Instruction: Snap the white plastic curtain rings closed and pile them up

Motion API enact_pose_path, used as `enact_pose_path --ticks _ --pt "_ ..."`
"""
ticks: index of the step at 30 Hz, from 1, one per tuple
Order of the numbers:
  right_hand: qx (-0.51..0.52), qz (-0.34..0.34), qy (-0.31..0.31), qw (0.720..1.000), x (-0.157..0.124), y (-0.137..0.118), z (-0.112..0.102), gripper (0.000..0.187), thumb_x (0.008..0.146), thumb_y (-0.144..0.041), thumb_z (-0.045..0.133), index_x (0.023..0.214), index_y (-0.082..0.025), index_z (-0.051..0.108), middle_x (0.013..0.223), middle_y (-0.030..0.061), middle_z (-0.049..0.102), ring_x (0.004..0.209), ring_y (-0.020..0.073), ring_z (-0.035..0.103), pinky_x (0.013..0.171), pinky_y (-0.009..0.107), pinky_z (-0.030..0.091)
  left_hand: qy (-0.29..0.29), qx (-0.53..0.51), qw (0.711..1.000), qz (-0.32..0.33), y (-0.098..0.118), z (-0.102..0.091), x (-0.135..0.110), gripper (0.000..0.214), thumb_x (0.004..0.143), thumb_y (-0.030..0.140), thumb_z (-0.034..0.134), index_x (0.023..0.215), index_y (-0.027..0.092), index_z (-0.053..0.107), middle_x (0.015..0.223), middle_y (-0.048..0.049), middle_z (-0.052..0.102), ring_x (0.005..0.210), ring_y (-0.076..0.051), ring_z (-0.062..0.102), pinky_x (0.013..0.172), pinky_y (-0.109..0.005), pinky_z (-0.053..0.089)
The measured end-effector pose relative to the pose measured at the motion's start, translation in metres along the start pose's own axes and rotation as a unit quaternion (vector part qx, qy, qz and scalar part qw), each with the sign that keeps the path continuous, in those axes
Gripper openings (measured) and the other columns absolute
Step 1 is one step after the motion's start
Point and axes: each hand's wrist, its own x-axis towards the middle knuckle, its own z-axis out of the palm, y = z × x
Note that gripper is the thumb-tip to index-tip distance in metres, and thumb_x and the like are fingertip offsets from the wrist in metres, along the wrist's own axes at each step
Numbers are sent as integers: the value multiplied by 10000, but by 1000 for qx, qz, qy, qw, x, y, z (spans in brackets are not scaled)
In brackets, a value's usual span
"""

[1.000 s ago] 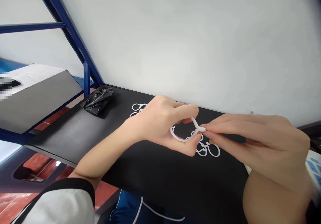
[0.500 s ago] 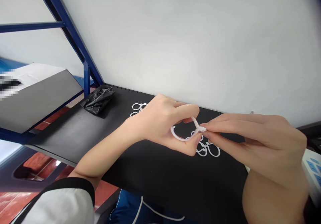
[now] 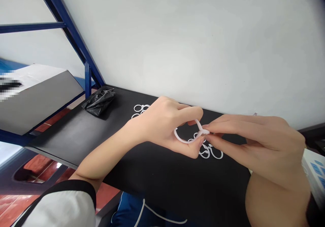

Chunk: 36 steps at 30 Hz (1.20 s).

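Observation:
Between my two hands is a white plastic ring [image 3: 181, 140] with a pinched tab on its right side. My left hand [image 3: 165, 122] curls around the loop, index finger over its top and thumb against its lower edge. At the tab, the fingertips of my right hand [image 3: 264, 139] are pressed together on it. Several similar white rings [image 3: 222, 153] lie on the black table [image 3: 162, 179] below and behind my hands. More white rings [image 3: 135, 109] rest farther left, partly covered by my left hand.
A crumpled black plastic bag [image 3: 99, 102] lies at the table's far left. Blue metal framing [image 3: 68, 25] rises beside it, with a grey panel [image 3: 38, 101] beyond. A pale wall [image 3: 190, 50] borders the back. At right stands a white item with blue markings [image 3: 316, 167].
My right hand has shifted slightly left, and the ring has moved a little to the right with its loop looking rounder. Both hands keep their hold.

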Motion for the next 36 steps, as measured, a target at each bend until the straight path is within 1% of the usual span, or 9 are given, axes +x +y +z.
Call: enact_pose_path --ticks 9,15,18,20,22,25,31,33,36 --pt "6 5 1 1000 1 1 0 126 858 -179 680 900 -286 629 733 -79 717 642 101 694 558 216 555 1 2 1000 3 -1 1 -1 168 740 341 536 675 204 463 505 90 332 451 -65 230 382 -248 229" --pt "42 0 -22 999 1 -1 -1 206 821 -81 688 940 -243 641 792 -39 726 676 103 697 569 203 560 -2 16 1000 -2 -1 -2 -1 175 728 362 553 688 201 496 499 93 328 458 -66 230 395 -242 225" --pt "42 8 -15 999 1 0 -1 203 823 -82 681 931 -249 640 781 -44 721 632 97 678 533 202 547 -22 18 999 -15 -3 -5 -1 270 751 455 598 722 193 537 497 93 370 443 -62 258 402 -241 237" --pt "47 22 -21 998 1 3 0 190 824 -93 684 917 -253 646 750 -52 712 585 90 654 503 206 526 -35 25 999 -20 -6 -8 -1 406 742 580 644 764 181 570 499 90 405 433 -57 288 410 -238 248" --pt "62 40 -32 997 2 6 3 166 823 -109 692 902 -251 653 725 -57 701 560 82 635 496 208 508 -37 39 998 -22 -9 -11 -1 522 707 687 652 784 176 581 493 91 409 424 -54 290 414 -236 247" --pt "71 52 -43 995 3 12 9 137 825 -123 697 882 -242 658 697 -67 683 555 67 620 519 199 494 -28 69 997 -22 -13 -15 -2 580 692 749 625 776 176 578 486 94 380 422 -53 260 419 -238 233" --pt "72 83 -80 991 7 27 26 54 855 -169 661 836 -219 663 675 -55 673 524 71 580 503 210 450 -29 122 992 -29 -18 -20 -3 466 824 631 592 763 169 578 471 92 381 404 -44 315 418 -205 252" --pt "83 108 -112 984 7 34 35 87 885 -204 609 822 -211 667 642 -48 640 505 72 529 463 215 391 -27 132 991 -23 -19 -21 -2 401 864 558 584 764 169 571 464 94 376 399 -43 319 415 -197 257" --pt "109 168 -185 962 5 43 55 172 891 -249 556 753 -196 645 574 -48 550 500 83 472 465 228 340 -28 145 989 -10 -19 -21 -2 312 897 449 574 756 172 555 470 93 382 403 -45 308 411 -195 254"
